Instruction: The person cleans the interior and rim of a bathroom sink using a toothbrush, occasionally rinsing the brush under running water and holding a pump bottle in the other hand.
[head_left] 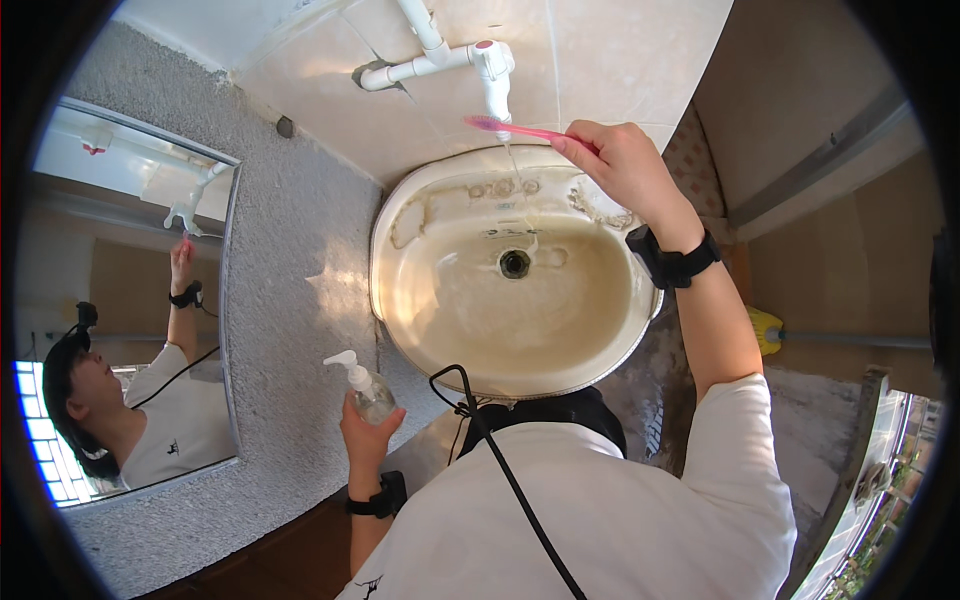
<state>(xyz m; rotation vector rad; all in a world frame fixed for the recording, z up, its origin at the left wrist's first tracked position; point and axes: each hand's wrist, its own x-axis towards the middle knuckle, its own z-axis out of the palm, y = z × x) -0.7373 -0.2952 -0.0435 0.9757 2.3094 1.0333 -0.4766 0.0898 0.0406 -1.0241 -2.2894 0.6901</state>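
Observation:
My right hand (622,165) grips the handle of a pink toothbrush (530,130). The brush head lies level across the mouth of a white tap (495,90), at or just in front of it. A thin stream of water runs from the tap into the sink (500,335). Down at the left, beside the sink's near rim, my left hand (368,432) is wrapped round a clear pump bottle (374,400) with a white pump top. The bottle stands upright in the hand, and my palm hides its lower part.
White pipes (425,62) run along the tiled wall to the tap. A framed mirror (140,300) hangs on the rough grey wall at the left. The sink's drain (514,264) is open. A black cable (500,465) crosses before my shirt. Something yellow (766,331) on a pole is at the right.

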